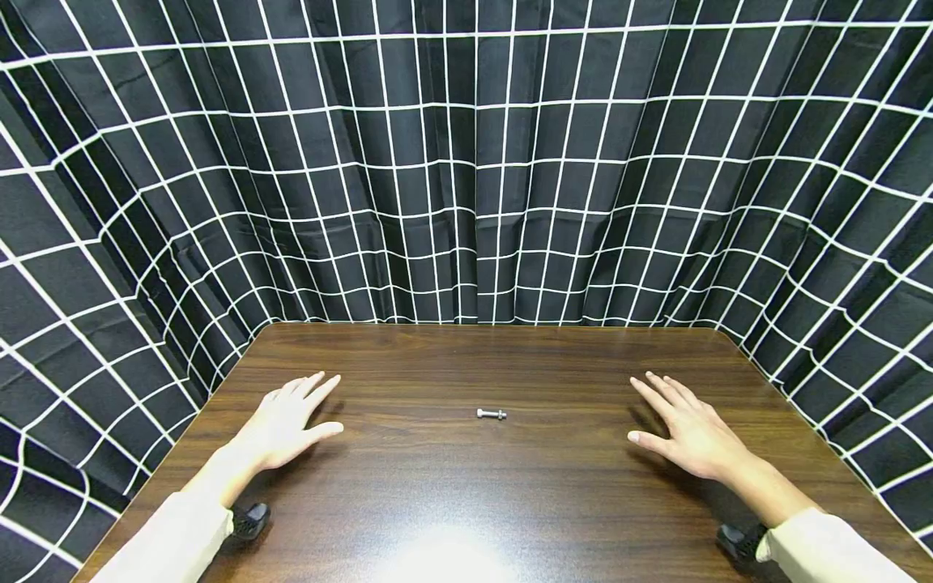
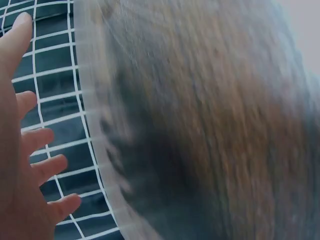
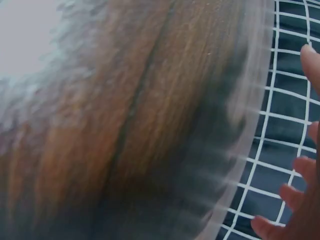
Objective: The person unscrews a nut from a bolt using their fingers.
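Note:
A small silver bolt (image 1: 492,414) with a nut near its right end lies on its side around the middle of the brown wooden table (image 1: 452,364). My left hand (image 1: 287,425) is out to the left of the bolt, fingers extended and thumb spread apart, holding nothing. On the other side, my right hand (image 1: 685,429) is likewise stretched out with its fingers spread and nothing in it. Both hands are well apart from the bolt and cast shadows on the table. The wrist views show part of the left hand (image 2: 30,145) and the right hand (image 3: 297,190); the bolt cannot be made out there.
A black curtain (image 1: 452,186) with a white grid hangs behind the table and along both sides. Dark wrist straps with small devices sit at the left wrist (image 1: 250,521) and right wrist (image 1: 739,541). A bright glare (image 1: 445,555) lies on the table's near part.

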Tool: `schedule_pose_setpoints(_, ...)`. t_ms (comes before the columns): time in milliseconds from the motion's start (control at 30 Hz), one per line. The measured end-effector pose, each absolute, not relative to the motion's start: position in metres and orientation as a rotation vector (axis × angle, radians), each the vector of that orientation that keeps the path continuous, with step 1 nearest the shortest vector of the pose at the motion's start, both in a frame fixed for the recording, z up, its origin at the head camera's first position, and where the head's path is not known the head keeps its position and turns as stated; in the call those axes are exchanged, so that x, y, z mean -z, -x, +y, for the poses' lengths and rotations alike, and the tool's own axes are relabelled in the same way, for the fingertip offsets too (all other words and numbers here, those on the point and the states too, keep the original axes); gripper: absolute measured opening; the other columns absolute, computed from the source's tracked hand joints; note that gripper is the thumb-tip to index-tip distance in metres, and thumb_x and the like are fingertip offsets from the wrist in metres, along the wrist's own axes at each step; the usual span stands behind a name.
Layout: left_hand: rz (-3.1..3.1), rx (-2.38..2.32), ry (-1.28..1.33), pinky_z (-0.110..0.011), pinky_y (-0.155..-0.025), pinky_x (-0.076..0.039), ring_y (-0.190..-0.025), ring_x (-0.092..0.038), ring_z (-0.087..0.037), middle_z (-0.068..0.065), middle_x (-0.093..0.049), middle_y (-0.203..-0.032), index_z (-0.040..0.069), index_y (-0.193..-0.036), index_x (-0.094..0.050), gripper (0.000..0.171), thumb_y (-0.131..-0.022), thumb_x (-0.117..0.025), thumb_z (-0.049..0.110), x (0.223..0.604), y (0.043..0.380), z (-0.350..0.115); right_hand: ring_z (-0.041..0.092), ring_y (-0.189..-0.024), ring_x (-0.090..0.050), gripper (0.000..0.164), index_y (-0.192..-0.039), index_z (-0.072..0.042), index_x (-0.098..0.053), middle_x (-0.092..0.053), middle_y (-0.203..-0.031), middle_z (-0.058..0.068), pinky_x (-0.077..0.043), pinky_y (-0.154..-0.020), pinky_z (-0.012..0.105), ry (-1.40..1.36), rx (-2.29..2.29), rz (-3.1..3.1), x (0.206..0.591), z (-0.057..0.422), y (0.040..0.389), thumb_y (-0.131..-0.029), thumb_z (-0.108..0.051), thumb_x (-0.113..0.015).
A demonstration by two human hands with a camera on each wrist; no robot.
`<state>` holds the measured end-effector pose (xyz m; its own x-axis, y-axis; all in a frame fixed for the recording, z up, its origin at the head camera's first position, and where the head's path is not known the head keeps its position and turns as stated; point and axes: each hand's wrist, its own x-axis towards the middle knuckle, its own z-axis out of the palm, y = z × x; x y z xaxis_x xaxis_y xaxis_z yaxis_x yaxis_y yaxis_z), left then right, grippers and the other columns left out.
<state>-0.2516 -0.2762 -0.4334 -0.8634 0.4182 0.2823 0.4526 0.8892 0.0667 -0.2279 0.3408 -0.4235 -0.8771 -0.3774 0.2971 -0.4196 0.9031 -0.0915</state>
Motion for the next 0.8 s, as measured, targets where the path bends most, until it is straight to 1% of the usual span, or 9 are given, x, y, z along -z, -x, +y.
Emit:
schedule_pose_setpoints(133, -2.759, 0.253, 0.713, -0.063, -0.093, -0.038, -0.122, -0.048, -0.046, -0.024, -0.047, -0.140, 0.009, -0.144, -0.046, 0.070, -0.091, -0.060, 0.052, 0.433, 0.252, -0.269, 0.045, -0.133, -0.033, 0.082, -0.152, -0.016, -0.032, -0.036, -0.149, 0.021, -0.033, -0.091, 0.071, -0.645, -0.252, -2.790, 0.424, 0.336, 0.230, -0.086, -0.050, -0.068)
schedule_pose_setpoints(267, -2.771, 0.331, 0.715, -0.061, -0.094, -0.039, -0.120, -0.051, -0.044, -0.023, -0.052, -0.136, 0.008, -0.143, -0.047, 0.069, -0.092, -0.058, 0.053, 0.433, 0.251, -0.262, 0.044, -0.131, -0.036, 0.080, -0.149, -0.013, -0.036, -0.040, -0.146, 0.021, -0.034, -0.094, 0.068, -0.675, -0.288, -2.764, 0.425, 0.331, 0.232, -0.086, -0.047, -0.070)
schedule_pose_setpoints(367, -2.811, 0.367, 0.688, -0.057, -0.095, -0.040, -0.117, -0.055, -0.040, -0.021, -0.058, -0.130, 0.009, -0.144, -0.046, 0.068, -0.094, -0.054, 0.055, 0.433, 0.251, -0.258, 0.043, -0.129, -0.040, 0.076, -0.145, -0.008, -0.042, -0.044, -0.142, 0.021, -0.034, -0.097, 0.063, -0.707, -0.296, -2.736, 0.427, 0.327, 0.234, -0.085, -0.045, -0.071)
schedule_pose_setpoints(500, -2.830, 0.405, 0.666, -0.054, -0.094, -0.042, -0.114, -0.058, -0.038, -0.018, -0.061, -0.125, 0.011, -0.142, -0.049, 0.064, -0.095, -0.053, 0.054, 0.433, 0.249, -0.252, 0.040, -0.126, -0.044, 0.070, -0.138, -0.003, -0.051, -0.050, -0.138, 0.020, -0.036, -0.098, 0.058, -0.752, -0.293, -2.716, 0.428, 0.321, 0.237, -0.084, -0.042, -0.073)
schedule_pose_setpoints(633, -2.796, 0.429, 0.679, -0.051, -0.094, -0.043, -0.115, -0.059, -0.033, -0.012, -0.063, -0.125, 0.014, -0.138, -0.054, 0.059, -0.094, -0.056, 0.052, 0.435, 0.250, -0.248, 0.037, -0.125, -0.047, 0.064, -0.134, -0.003, -0.055, -0.053, -0.135, 0.018, -0.039, -0.096, 0.057, -0.768, -0.307, -2.708, 0.428, 0.314, 0.241, -0.084, -0.038, -0.074)
schedule_pose_setpoints(800, -2.765, 0.460, 0.683, -0.048, -0.089, -0.047, -0.106, -0.064, -0.025, -0.002, -0.068, -0.115, 0.017, -0.133, -0.058, 0.053, -0.092, -0.059, 0.051, 0.437, 0.251, -0.243, 0.034, -0.119, -0.052, 0.055, -0.128, -0.005, -0.060, -0.059, -0.127, 0.015, -0.043, -0.092, 0.055, -0.786, -0.336, -2.676, 0.429, 0.305, 0.246, -0.084, -0.035, -0.074)
